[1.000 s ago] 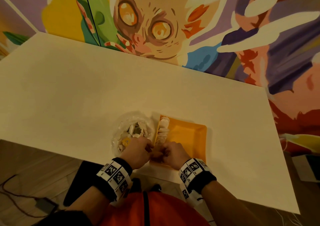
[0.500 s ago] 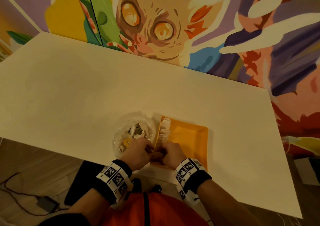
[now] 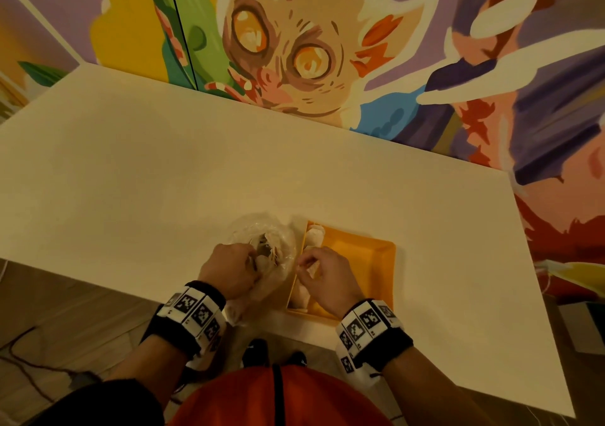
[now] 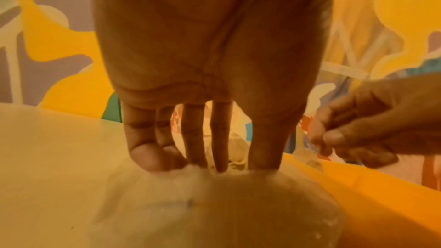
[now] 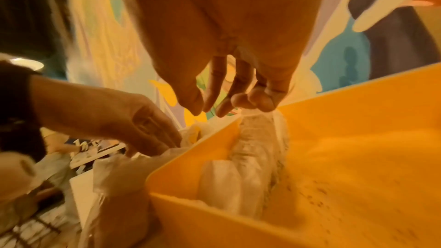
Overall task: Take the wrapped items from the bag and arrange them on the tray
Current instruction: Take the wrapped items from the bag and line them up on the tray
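Two hands are shown from the head view at the near table [image 3: 131, 177] edge: the left hand [image 3: 229, 270] is sunk into the mouth of the clear bag [image 3: 262, 239], just left of the orange tray [image 3: 360, 255], while the right hand [image 3: 324, 278] is held over the tray's left side, a wrapped item [image 3: 311, 266] pinched in its fingertips. A row of wrapped items [image 3: 314, 234] is laid along the tray's left wall, its long axis running away from the person. From the left wrist view, the left fingers [image 4: 193, 139] are seen straight and pressed down into the bag's contents; no closure round an item is visible. From the right wrist view, the pinched item is seen hanging from thumb and fingertips directly above the row, end-on to it; the remaining tray floor lies to the right. Placement is judged to depend on that alignment, the right hand being the nearer to the gap.
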`<state>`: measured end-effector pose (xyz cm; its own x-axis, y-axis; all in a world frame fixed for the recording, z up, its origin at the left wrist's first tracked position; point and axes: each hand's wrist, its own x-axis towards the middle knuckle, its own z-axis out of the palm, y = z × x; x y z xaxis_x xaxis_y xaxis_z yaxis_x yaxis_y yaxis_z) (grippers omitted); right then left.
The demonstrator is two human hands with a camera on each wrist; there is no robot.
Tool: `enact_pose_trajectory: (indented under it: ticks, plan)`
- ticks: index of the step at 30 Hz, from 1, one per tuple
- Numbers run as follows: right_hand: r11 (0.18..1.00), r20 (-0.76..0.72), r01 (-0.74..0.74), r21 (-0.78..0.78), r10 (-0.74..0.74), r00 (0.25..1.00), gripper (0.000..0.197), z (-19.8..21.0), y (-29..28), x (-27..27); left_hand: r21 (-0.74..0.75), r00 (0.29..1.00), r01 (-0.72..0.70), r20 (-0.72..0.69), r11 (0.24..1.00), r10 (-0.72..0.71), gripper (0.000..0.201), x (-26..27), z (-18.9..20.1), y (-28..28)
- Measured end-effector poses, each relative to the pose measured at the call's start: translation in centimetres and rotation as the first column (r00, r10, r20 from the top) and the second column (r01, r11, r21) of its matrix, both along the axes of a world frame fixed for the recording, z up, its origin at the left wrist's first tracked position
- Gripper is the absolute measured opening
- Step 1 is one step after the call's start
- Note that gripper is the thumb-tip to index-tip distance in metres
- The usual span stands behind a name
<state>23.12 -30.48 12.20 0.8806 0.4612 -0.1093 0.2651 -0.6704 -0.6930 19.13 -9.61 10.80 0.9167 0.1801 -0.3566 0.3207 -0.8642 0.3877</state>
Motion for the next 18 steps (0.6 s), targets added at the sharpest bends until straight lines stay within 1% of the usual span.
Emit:
enact_pose_trajectory:
  ticks: [1,3,5,6,9,14,18]
  plan:
    - [0.996,0.048,-0.078,-0.045,0.081,0.996,0.011,0.1,0.4,-0.2,0.047,0.998,0.058,-0.020,0.997,-0.057,0.015,0.2,-0.1,-0.2]
    - [0.963,0.105,-0.201,-0.177,0.222,0.969,0.020,0.1,1.0,-0.5,0.071,0.992,0.116,-0.053,0.991,-0.112,0.025,0.7,-0.5,-0.6]
    - [0.921,0.133,-0.259,-0.291,0.307,0.942,0.028,-0.1,1.5,-0.9,0.059,0.992,0.118,-0.061,0.991,-0.114,0.028,1.2,-1.3,-0.6]
    - [0.903,0.125,-0.272,-0.332,0.328,0.936,0.031,-0.1,1.6,-1.1,0.064,0.992,0.107,-0.080,0.992,-0.102,0.030,1.4,-1.6,-0.6]
    - [0.869,0.085,-0.302,-0.392,0.361,0.929,0.034,-0.2,2.0,-1.5,0.114,0.987,0.100,-0.139,0.988,-0.084,0.037,1.8,-2.1,-0.7]
    - [0.857,0.057,-0.317,-0.406,0.370,0.927,0.033,0.2,2.1,-1.6,0.144,0.983,0.089,-0.172,0.986,-0.064,0.025,2.0,-1.6,-0.8]
    - [0.858,0.037,-0.321,-0.401,0.365,0.930,0.032,0.4,2.1,-1.7,0.131,0.988,0.065,-0.149,0.989,-0.046,0.021,1.8,-1.2,-0.6]
